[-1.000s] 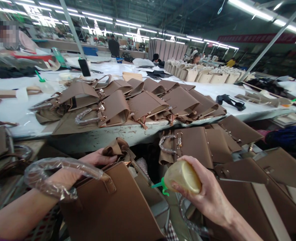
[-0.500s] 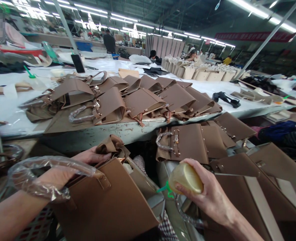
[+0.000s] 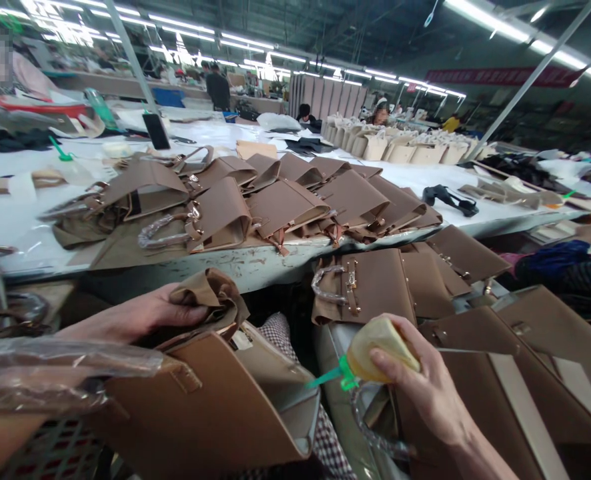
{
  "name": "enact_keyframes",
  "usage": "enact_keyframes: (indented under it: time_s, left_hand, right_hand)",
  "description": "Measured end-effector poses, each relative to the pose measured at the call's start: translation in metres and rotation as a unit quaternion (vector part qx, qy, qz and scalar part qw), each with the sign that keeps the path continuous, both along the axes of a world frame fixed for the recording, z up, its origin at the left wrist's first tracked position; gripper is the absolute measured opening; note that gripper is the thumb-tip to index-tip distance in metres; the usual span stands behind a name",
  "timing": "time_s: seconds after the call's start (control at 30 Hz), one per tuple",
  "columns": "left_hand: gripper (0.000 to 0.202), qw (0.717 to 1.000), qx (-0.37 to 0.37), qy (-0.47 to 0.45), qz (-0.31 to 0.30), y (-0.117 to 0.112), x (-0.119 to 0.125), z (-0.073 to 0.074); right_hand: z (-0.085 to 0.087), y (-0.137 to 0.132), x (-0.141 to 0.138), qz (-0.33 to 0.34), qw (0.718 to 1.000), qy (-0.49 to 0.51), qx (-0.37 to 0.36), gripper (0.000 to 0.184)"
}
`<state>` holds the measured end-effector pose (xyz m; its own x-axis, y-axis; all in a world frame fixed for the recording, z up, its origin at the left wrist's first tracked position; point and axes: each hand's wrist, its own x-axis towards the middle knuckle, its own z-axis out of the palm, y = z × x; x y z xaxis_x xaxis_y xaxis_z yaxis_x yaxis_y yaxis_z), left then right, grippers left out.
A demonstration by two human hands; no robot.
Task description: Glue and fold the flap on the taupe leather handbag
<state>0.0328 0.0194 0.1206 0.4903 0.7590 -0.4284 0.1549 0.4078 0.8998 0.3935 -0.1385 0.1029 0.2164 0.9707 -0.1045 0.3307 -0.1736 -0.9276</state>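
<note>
A brown handbag point(image 3: 210, 393) lies tilted over my lap, its open end facing right and its pale inside showing. Its handle point(image 3: 70, 360), wrapped in clear plastic, loops over my left forearm. With fingers closed, my left hand point(image 3: 175, 312) grips the bunched brown lining point(image 3: 213, 300) at the bag's upper edge. My right hand point(image 3: 415, 367) is wrapped round a squeeze bottle point(image 3: 383, 350) of yellowish liquid. The bottle's green nozzle point(image 3: 328, 377) points left, with its tip at the bag's open edge; whether it touches I cannot tell.
Rows of brown bags point(image 3: 285, 207) cover the near part of the white table point(image 3: 20, 227). More brown bags point(image 3: 375, 287) are stacked at my right. A phone point(image 3: 155, 131) leans on a pole, and cream bags point(image 3: 400, 143) stand farther back. Other people are in the background.
The bag's opening has widened and shows more of its inside. My left hand and the lining have shifted slightly left. The bottle has turned so its nozzle reaches the bag's edge.
</note>
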Motion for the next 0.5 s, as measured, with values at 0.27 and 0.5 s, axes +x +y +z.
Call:
enact_keyframes:
  time_s: [0.27, 0.5]
  left_hand:
    - [0.035, 0.972, 0.029, 0.090, -0.216, 0.013, 0.000, 0.013]
    - [0.043, 0.971, 0.053, 0.056, -0.226, 0.034, 0.006, -0.020]
  right_hand:
    - [-0.036, -0.003, -0.027, -0.030, 0.991, 0.130, -0.011, 0.046]
    - [-0.051, 0.007, -0.039, 0.008, 1.000, 0.012, 0.028, 0.054]
